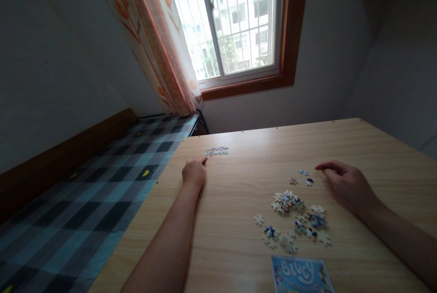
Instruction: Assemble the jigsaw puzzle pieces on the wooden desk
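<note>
My left hand point(194, 171) rests on the wooden table point(246, 165), fingers curled in a pinch at the near left end of a short strip of joined puzzle pieces point(216, 151). What the fingertips hold is too small to make out. My right hand point(343, 183) lies loosely on the table with fingers stretched toward a few loose pieces point(303, 177). A scattered pile of puzzle pieces point(295, 220) lies just left of that hand and nearer to me.
A blue puzzle picture card point(300, 277) lies at the table's near edge. A bed with a checked blue cover point(85, 206) runs along the left. A barred window point(239, 19) and curtain point(153, 33) are behind the table.
</note>
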The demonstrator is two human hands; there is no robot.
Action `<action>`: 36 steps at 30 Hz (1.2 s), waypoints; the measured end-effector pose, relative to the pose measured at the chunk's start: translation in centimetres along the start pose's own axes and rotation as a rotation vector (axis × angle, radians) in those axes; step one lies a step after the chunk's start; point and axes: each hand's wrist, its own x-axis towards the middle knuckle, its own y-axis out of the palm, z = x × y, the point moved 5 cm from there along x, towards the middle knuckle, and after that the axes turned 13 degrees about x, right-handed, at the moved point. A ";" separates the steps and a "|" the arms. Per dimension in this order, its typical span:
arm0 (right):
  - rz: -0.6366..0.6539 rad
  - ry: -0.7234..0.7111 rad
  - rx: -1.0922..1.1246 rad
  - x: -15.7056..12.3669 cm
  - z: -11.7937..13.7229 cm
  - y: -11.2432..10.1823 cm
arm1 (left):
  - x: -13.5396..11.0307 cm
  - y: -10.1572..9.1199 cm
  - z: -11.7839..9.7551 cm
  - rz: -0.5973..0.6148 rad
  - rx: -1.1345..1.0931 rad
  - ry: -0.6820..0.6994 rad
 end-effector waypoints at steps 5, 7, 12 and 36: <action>0.006 -0.002 0.000 -0.1 0.4 0.1 | 0.2 0.0 -0.1 0.002 -0.011 0.009; 0.002 0.001 -0.009 -0.1 0.6 0.1 | 0.2 -0.1 -0.1 0.000 -0.021 0.015; -0.001 -0.039 -0.010 -0.1 1.0 0.1 | 0.1 -0.1 -0.1 -0.011 -0.046 0.005; 0.007 0.016 -0.018 -0.2 0.8 0.1 | 0.3 0.5 0.2 -0.007 -0.086 -0.003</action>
